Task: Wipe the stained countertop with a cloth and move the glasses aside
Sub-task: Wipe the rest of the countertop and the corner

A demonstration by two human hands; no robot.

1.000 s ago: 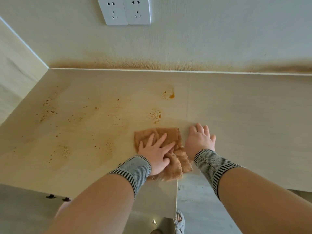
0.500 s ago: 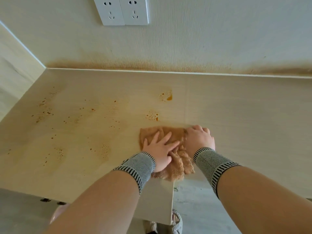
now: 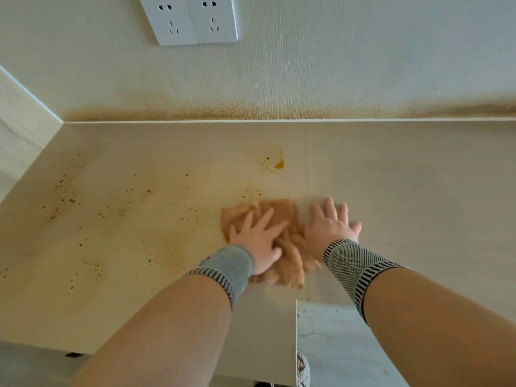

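A brown, stained cloth (image 3: 282, 213) lies crumpled on the pale wooden countertop (image 3: 405, 191). My left hand (image 3: 258, 237) presses flat on the cloth with its fingers spread. Beside it, my right hand (image 3: 329, 226) rests with straight fingers on the bare countertop, its heel at the cloth's right edge. Orange-brown stains mark the counter: a wet blot (image 3: 275, 162) beyond the cloth and scattered specks (image 3: 65, 195) to the left. No glasses are in view.
A stained wall (image 3: 307, 79) rises behind the counter, carrying a double socket (image 3: 192, 19). A side panel (image 3: 16, 129) closes the left end. The counter's front edge steps back at a notch (image 3: 297, 303), with grey floor (image 3: 335, 344) below.
My right hand has gone from curled over the cloth's right edge to flat with fingers spread on the counter. The left hand stays pressed on the cloth.
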